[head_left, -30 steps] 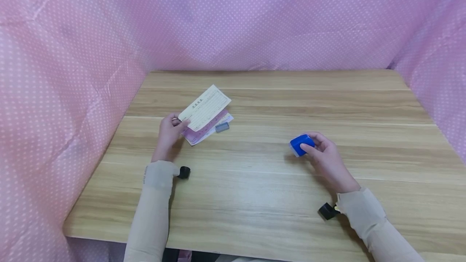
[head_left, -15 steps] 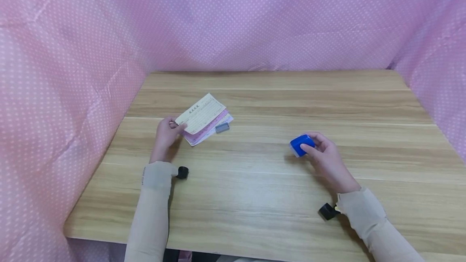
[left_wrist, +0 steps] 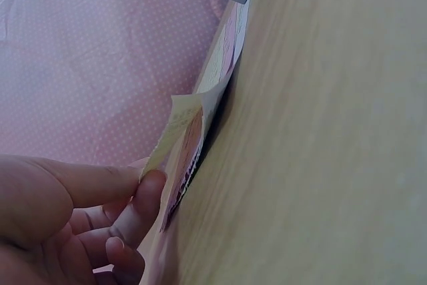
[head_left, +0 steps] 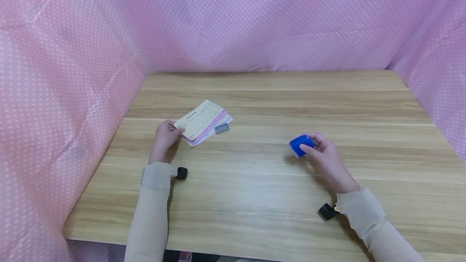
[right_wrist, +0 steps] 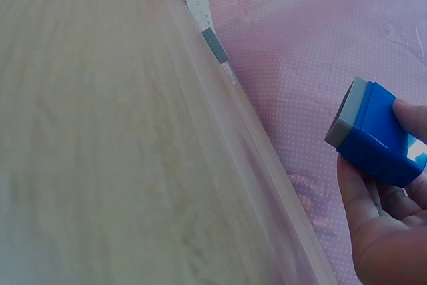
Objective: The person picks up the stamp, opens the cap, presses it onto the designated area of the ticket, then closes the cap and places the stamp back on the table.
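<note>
My left hand point(head_left: 165, 136) pinches the near-left corner of a pale yellow printed slip point(head_left: 200, 118) between thumb and fingers. In the left wrist view that slip point(left_wrist: 175, 125) is bent up at the corner, above the sheets under it. A pink slip point(head_left: 214, 122) and a white slip point(head_left: 198, 140) show below, fanned out on the table. A small grey cap point(head_left: 221, 128) lies at their right edge. Off to the right, my right hand point(head_left: 325, 157) grips a blue stamp point(right_wrist: 383, 135) by its sides. Its pale grey end points left, above the wood.
The wood-grain table point(head_left: 255, 197) extends around both hands. A pink polka-dot cloth point(head_left: 269, 23) hangs behind it and along both sides. Small black cameras point(head_left: 181, 173) stick out from the wrists, low over the table.
My left hand has drawn slightly left and toward me. The yellow slip has come down flatter over the pink and white ones. The right hand keeps the stamp in place.
</note>
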Tool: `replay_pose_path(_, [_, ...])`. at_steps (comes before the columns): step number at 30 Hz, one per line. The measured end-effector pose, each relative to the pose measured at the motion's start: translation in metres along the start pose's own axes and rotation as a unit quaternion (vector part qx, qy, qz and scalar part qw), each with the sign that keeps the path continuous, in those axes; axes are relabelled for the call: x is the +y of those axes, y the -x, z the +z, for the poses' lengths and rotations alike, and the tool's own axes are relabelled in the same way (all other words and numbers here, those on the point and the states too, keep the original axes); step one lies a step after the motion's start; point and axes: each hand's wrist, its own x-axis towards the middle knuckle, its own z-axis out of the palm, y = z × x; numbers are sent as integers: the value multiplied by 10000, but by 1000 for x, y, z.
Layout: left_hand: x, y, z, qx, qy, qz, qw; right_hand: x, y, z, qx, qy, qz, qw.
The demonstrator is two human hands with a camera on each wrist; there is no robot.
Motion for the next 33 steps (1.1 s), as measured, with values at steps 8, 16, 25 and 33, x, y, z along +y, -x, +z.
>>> replay_pose_path(8, [0, -1, 2, -49, 22, -113, 9999, -1, 0, 0, 17, 33, 87, 10000])
replay_pose_path(16, [1, 0, 1, 4, -72, -117, 9999, -1, 1, 1, 69, 182, 126, 9997])
replay_pose_path(25, [0, 0, 2, 46, -86, -118, 9999, 0, 0, 0, 17, 24, 109, 9999])
replay_pose_path(33, [4, 0, 3, 402, 75, -294, 9987, 0, 0, 0, 2, 10, 34, 10000])
